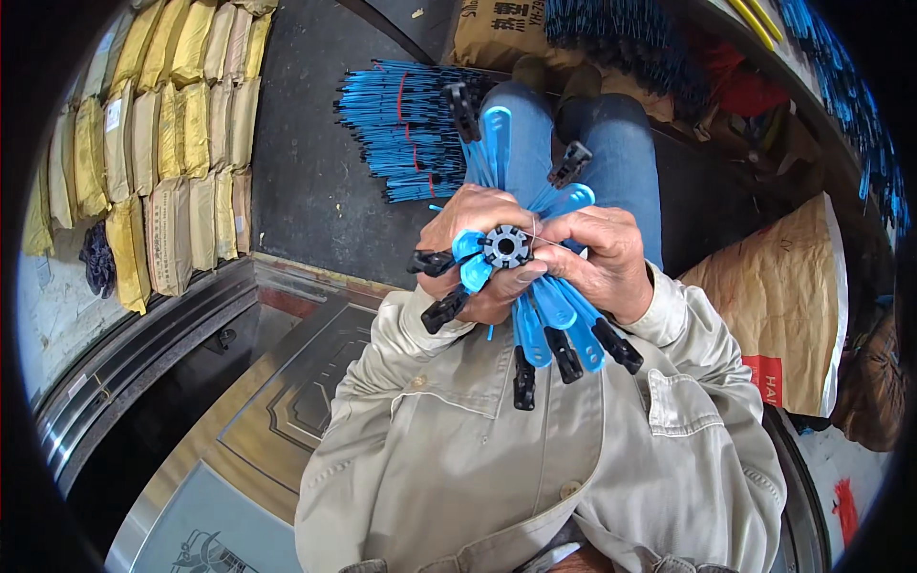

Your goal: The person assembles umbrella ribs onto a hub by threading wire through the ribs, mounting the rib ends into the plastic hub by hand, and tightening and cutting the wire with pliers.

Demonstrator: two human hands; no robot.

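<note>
My left hand is wrapped round a black notched hub with a round hole in its middle. Flat blue plastic ribs spread out from the hub on several sides, and black hinged pieces sit at their outer ends. Thumb and forefinger of my right hand are pinched together close beside the hub, on a thin wire that runs toward it. Part of the hub's underside and the inner ends of some ribs are hidden by my fingers.
A bundle of thin blue rods with black tips lies on the dark surface ahead, tied with red bands. More blue rods lie at the back right. Wrapped packets are stacked at left. A brown paper sack stands at right.
</note>
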